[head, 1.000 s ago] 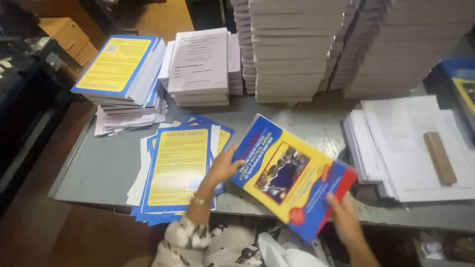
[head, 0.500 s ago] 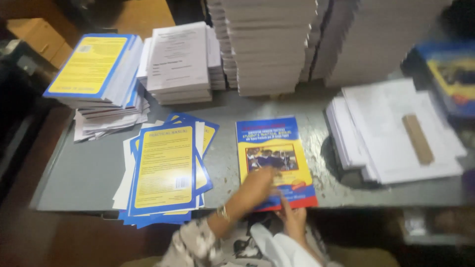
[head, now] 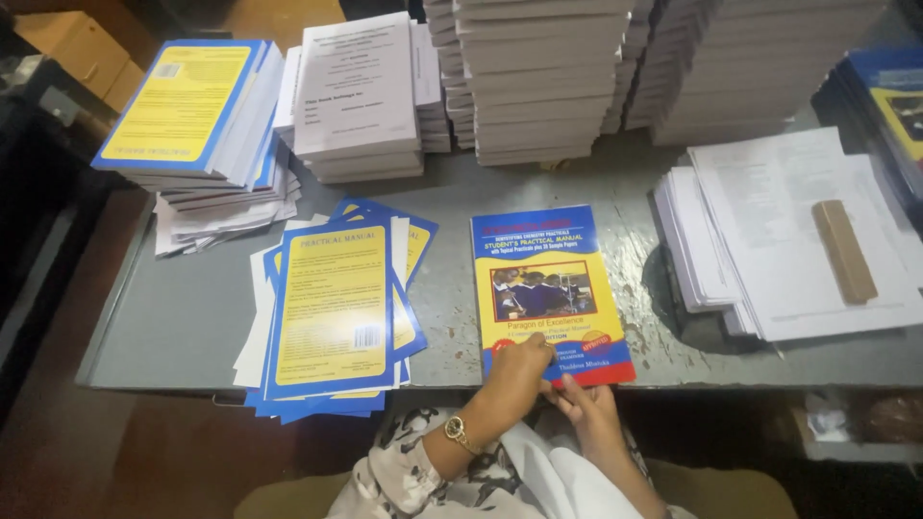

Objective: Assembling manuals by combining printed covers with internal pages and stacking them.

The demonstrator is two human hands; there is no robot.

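Observation:
A booklet [head: 543, 288] with a blue, yellow and red cover and a photo lies flat on the grey table [head: 183, 317], front side up. My left hand [head: 514, 370], with a gold wristwatch, rests on the booklet's near edge. My right hand [head: 588, 408] pinches that same near edge from just beside it. To the left lies a loose stack of blue-and-yellow covers [head: 332, 308], back side up.
Tall piles of white printed sheets [head: 538, 77] line the back of the table. A stack of booklets [head: 192, 115] sits at the back left. At the right, a brown wooden block [head: 844, 250] weighs down white papers [head: 769, 240]. More coloured booklets [head: 889, 96] are at far right.
The booklet was held tilted in both hands; it now lies flat and straight on the table. Both hands have moved down to its near edge.

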